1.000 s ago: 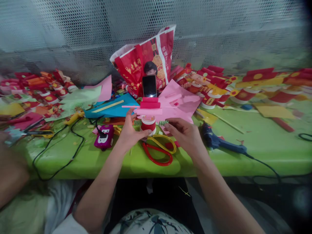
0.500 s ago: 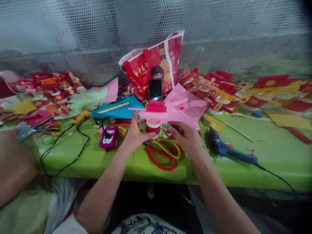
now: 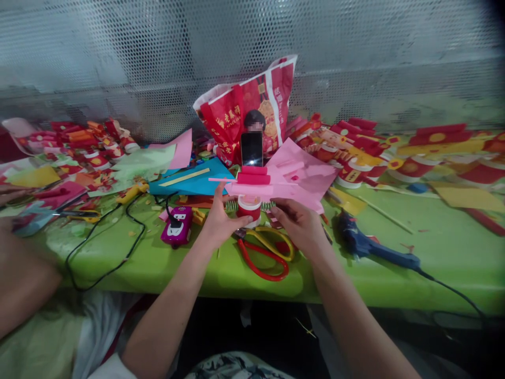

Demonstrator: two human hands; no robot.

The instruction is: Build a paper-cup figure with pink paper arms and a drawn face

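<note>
Head view, left fingers [image 3: 245, 220] holding cup [image 3: 248, 211], right fingers [image 3: 278, 211] pinching coil [image 3: 266, 206]

Is a green table [image 3: 221, 275], with scissors [image 3: 272, 278] lying near the front edge. Carries a purple socket [image 3: 177, 226] left of the scissors, and farther left of them a yellow glue gun [image 3: 132, 193]. Holds a blue glue gun [image 3: 363, 243] to the scissors' right, then a thin stick [image 3: 390, 217] and yellow paper [image 3: 469, 196] farther right of them. Bears blue paper [image 3: 193, 179] behind and left of the scissors, pink paper [image 3: 313, 168] behind and right.
</note>
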